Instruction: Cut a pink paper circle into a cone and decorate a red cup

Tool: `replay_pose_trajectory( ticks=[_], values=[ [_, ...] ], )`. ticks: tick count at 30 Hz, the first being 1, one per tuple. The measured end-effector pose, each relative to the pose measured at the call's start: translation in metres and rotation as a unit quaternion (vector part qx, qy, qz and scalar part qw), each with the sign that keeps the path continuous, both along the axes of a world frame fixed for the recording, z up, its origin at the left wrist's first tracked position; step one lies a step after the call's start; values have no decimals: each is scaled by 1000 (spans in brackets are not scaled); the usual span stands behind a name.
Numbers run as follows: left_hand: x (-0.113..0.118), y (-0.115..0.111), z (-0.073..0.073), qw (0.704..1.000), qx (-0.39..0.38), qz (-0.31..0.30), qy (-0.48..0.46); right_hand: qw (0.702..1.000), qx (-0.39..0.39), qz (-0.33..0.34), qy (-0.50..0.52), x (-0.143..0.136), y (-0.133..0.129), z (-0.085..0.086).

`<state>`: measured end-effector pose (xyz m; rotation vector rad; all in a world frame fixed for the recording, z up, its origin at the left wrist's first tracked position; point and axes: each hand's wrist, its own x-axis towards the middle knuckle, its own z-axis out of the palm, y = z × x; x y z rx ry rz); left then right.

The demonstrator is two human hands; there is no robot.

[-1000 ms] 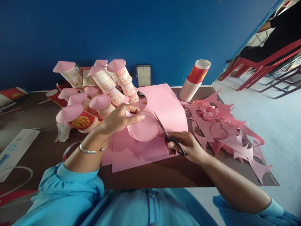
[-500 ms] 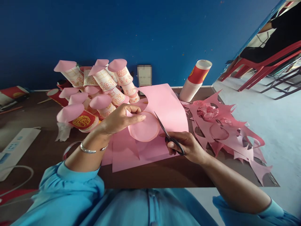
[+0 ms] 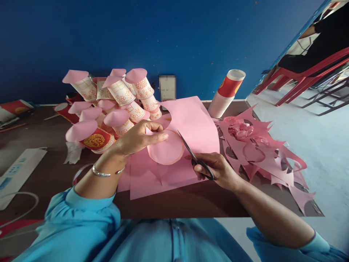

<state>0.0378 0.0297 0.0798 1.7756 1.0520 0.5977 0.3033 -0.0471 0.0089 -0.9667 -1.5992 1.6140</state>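
My left hand (image 3: 144, 136) pinches a sheet of pink paper (image 3: 195, 120) between thumb and fingers, at the edge of a circle (image 3: 167, 150) outlined on it. Part of that circle's border is cut free. In my right hand (image 3: 212, 168) is a pair of black-handled scissors (image 3: 188, 147), its fingers through the handles. The blades lie along the circle's upper right edge and look closed or nearly so. More pink sheets (image 3: 144, 182) lie flat on the table beneath.
Several decorated paper cups with pink cone tops (image 3: 117, 91) crowd the left. A tall stack of cups (image 3: 225, 94) stands at the back right, beside a heap of pink paper scraps (image 3: 259, 153). A power strip (image 3: 21, 174) lies left. A seated person (image 3: 327, 40) is far right.
The pink sheet has shifted a little, its outlined circle moving slightly left and its far corner slightly right. Both hands keep nearly the same places.
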Motion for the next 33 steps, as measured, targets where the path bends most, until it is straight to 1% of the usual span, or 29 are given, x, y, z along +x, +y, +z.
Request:
replay_pose_trajectory(
  ticks=[6,9,17,25,33],
  values=[
    [0,0,3,1000,7,-5,11,1000,4,4,-6,1,1,0],
    [-1,1,3,1000,2,3,23,1000,5,7,-9,2,1,-1],
    [-7,3,-2,999,3,9,36,1000,-13,9,5,3,1,-5],
    [-9,3,-2,999,-2,7,43,999,-35,18,2,7,2,-3],
    [-8,3,1,999,-5,-14,33,999,-34,26,-12,10,3,-2]
  ],
)
